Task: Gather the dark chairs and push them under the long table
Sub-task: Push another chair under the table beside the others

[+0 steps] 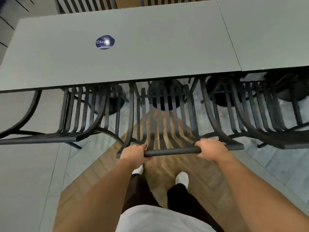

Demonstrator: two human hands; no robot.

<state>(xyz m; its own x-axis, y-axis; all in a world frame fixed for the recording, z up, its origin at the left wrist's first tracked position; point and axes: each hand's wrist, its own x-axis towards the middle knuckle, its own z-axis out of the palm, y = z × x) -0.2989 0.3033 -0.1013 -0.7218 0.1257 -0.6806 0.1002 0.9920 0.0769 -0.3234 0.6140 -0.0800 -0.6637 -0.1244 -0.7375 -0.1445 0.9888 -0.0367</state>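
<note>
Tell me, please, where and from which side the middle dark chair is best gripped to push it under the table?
Grip the middle dark chair by its round top rail, from behind the backrest. The rail runs level and parallel to the long table's edge, so the left hand and right hand, curled round it apart, should push it in straight.

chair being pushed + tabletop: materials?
Chair: probably metal, matte black finish; thin bent slats, tubular top rail that both hands grip.
Tabletop: smooth matte grey, thin edge; likely laminate, not certain. Two slabs meet at a seam.
</note>
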